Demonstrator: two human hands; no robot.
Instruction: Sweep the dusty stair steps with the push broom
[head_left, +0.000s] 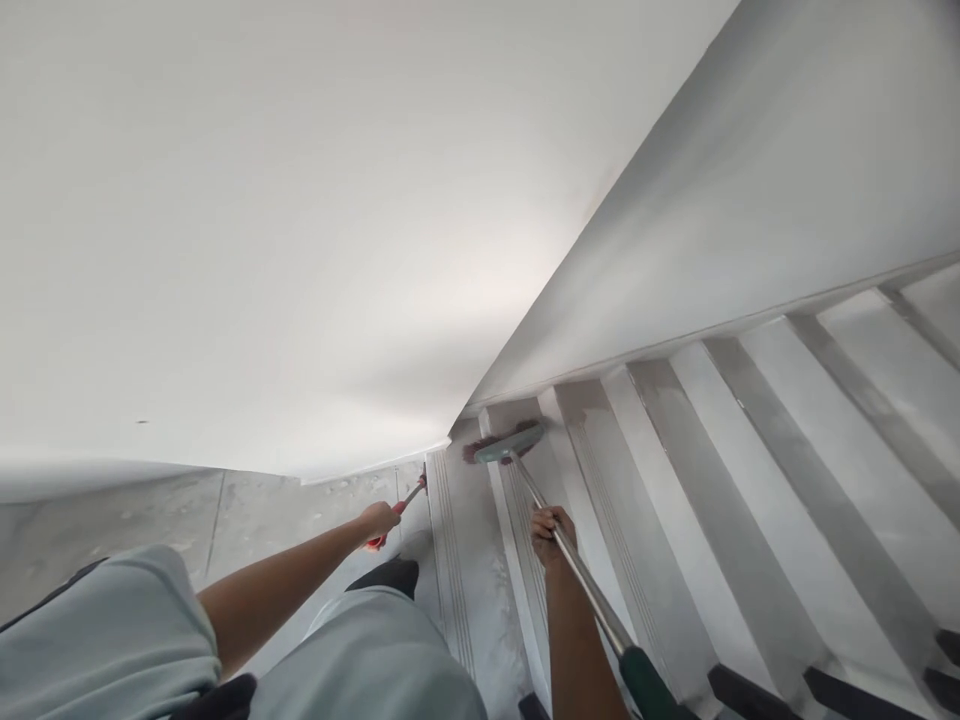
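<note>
My right hand (pixel 553 537) is wrapped round the metal pole of a long-handled broom (pixel 511 443). The broom has a grey-green head, dark reddish bristles and a green grip low in the view. Its head lies on a stair step beside the wall corner. My left hand (pixel 379 521) is closed on the red handle of a small tool (pixel 409 497) with a short greyish shaft. The tool's far end reaches toward the edge of the top step, close to the foot of the white wall; its exact kind is not clear.
Dusty stairs (pixel 697 480) run down to the right along a white wall (pixel 720 230). Another white wall (pixel 300 250) fills the upper left. Dark railing parts (pixel 750 692) stand at the bottom right. A dusty tiled floor (pixel 255 520) lies left of the stairs, with a dark shoe (pixel 394 577) on it.
</note>
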